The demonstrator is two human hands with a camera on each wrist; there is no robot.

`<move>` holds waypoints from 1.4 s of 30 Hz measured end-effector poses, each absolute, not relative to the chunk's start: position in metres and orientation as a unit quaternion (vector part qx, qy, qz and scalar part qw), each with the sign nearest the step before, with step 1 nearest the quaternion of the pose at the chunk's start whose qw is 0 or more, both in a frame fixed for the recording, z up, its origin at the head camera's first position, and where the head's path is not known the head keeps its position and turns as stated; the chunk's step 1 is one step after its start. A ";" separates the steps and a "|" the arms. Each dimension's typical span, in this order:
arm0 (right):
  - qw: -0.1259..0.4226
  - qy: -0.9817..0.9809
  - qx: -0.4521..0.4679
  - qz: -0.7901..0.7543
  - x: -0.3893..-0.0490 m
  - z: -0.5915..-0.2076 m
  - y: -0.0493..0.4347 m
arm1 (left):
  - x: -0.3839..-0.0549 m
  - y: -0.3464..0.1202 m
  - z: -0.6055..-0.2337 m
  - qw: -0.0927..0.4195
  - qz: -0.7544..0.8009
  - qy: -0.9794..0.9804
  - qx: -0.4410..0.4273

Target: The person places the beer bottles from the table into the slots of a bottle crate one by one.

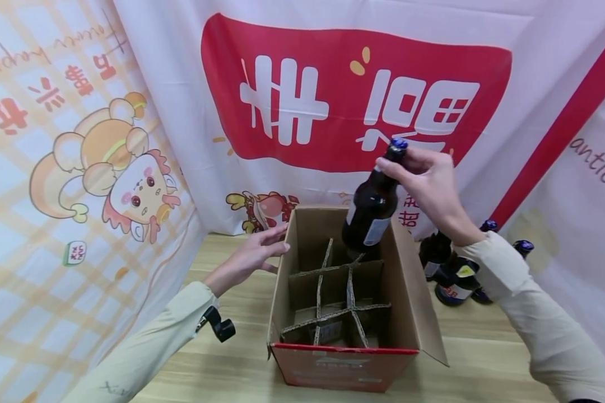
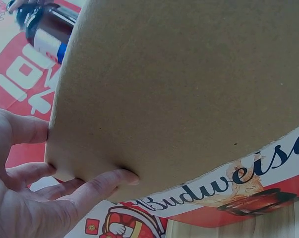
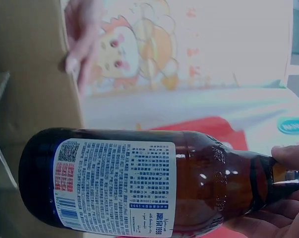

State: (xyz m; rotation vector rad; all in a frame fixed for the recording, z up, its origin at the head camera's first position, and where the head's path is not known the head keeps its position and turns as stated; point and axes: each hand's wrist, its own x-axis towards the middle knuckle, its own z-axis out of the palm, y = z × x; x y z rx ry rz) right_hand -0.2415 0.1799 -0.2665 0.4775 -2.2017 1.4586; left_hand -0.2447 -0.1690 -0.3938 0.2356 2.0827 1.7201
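My right hand [image 1: 431, 184] pinches a brown glass beer bottle [image 1: 370, 215] by its neck, just under the blue cap. The bottle leans slightly, its base over the far compartments of an open cardboard box [image 1: 345, 366]. A white printed label [image 3: 114, 186] shows on it in the right wrist view. At the box's left wall, my left hand [image 1: 254, 252] holds the upper edge, with fingertips at the rim. In the left wrist view the left hand [image 2: 45, 193] presses a digit into the brown cardboard [image 2: 179, 89]. Crossed cardboard dividers [image 1: 350, 308] split the box inside.
Several dark bottles [image 1: 454, 285] stand right of the box, partly behind my right forearm. The box's right flap [image 1: 431, 313] sticks outward. Beneath lies a wood-grain table [image 1: 232, 347]; printed cloths [image 1: 171, 56] hang behind and at both sides.
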 end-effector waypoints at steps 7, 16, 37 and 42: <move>0.176 -0.809 0.188 0.529 -0.258 -0.288 0.145 | -0.244 -0.169 -0.392 0.217 0.619 0.749 0.092; 0.120 -0.824 0.163 0.530 -0.276 -0.309 0.110 | -0.246 -0.168 -0.395 0.219 0.621 0.747 0.094; 0.057 -0.856 0.258 0.444 -0.294 -0.376 0.062 | -0.244 -0.169 -0.397 0.218 0.634 0.738 0.086; 0.009 -0.883 0.269 0.385 -0.296 -0.387 0.064 | -0.242 -0.165 -0.397 0.214 0.635 0.737 0.088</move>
